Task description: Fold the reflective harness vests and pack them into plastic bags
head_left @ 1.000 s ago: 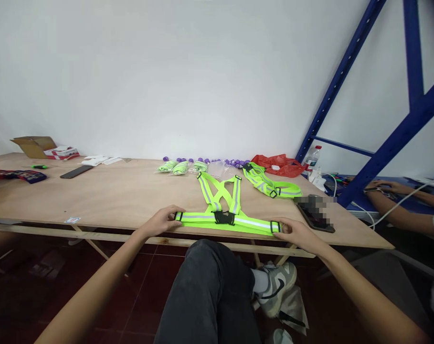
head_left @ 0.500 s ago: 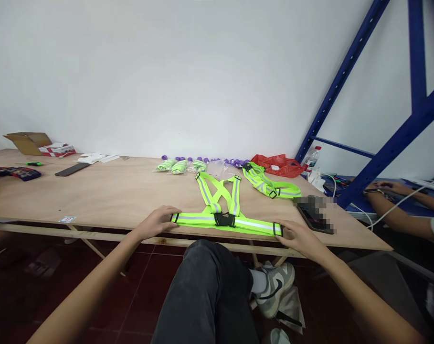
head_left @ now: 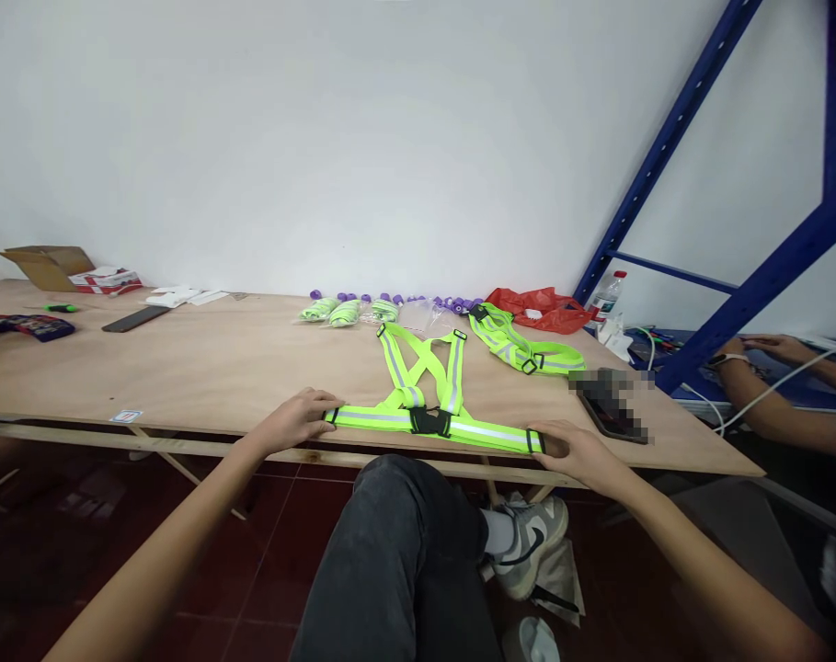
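A neon-yellow reflective vest [head_left: 486,432] made of straps lies flat along the table's front edge. Its shoulder straps cross behind the waist belt, and a black buckle [head_left: 429,421] sits at the belt's middle. My left hand [head_left: 297,422] pinches the belt's left end beside a black slider. At the other end, my right hand [head_left: 578,452] grips the belt by its right slider, thumb below and fingers on top. Between both hands the belt stretches nearly straight.
A second reflective vest [head_left: 521,354] lies bundled at the right, near a phone [head_left: 607,405] and a red plastic bag [head_left: 545,313]. Bagged vests [head_left: 345,313] and purple rolls [head_left: 459,304] line the wall. A blue rack [head_left: 755,276] and another person's arm [head_left: 769,395] are at the right.
Both hands keep hold of the belt's ends; the belt's left end has shifted slightly left. The whole view has moved a little.
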`<state>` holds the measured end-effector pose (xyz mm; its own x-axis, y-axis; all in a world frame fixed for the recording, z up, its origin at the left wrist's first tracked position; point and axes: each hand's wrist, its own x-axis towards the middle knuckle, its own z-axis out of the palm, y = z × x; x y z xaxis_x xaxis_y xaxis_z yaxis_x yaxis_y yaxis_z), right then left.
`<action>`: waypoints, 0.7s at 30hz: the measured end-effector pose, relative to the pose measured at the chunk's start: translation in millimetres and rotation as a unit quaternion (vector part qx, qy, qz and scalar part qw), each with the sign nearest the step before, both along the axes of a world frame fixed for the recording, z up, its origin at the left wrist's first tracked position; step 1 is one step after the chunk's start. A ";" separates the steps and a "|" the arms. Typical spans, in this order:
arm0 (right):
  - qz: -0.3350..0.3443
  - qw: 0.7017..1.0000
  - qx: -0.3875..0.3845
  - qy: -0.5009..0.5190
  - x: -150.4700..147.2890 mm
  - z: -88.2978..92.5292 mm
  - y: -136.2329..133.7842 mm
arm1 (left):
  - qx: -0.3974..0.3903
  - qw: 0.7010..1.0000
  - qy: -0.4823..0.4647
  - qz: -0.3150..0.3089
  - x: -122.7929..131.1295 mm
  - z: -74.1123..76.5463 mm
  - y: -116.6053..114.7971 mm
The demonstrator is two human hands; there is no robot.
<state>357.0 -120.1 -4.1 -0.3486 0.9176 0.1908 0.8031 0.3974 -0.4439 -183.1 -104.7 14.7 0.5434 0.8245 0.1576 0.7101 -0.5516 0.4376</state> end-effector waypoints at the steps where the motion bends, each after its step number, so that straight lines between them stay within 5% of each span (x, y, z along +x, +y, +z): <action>1: 0.000 1.000 -0.002 -0.001 -0.8 1.9 -0.2 | 0.004 1.000 0.004 -0.001 -0.1 0.8 0.0; 16: 0.013 0.999 -0.015 -0.029 -0.3 -5.2 6.3 | 0.142 0.974 0.177 0.008 11.8 -20.3 -20.0; 21: -0.024 0.995 0.043 -0.087 -17.5 -5.3 2.3 | 0.190 0.969 0.155 0.019 47.2 -17.0 -32.7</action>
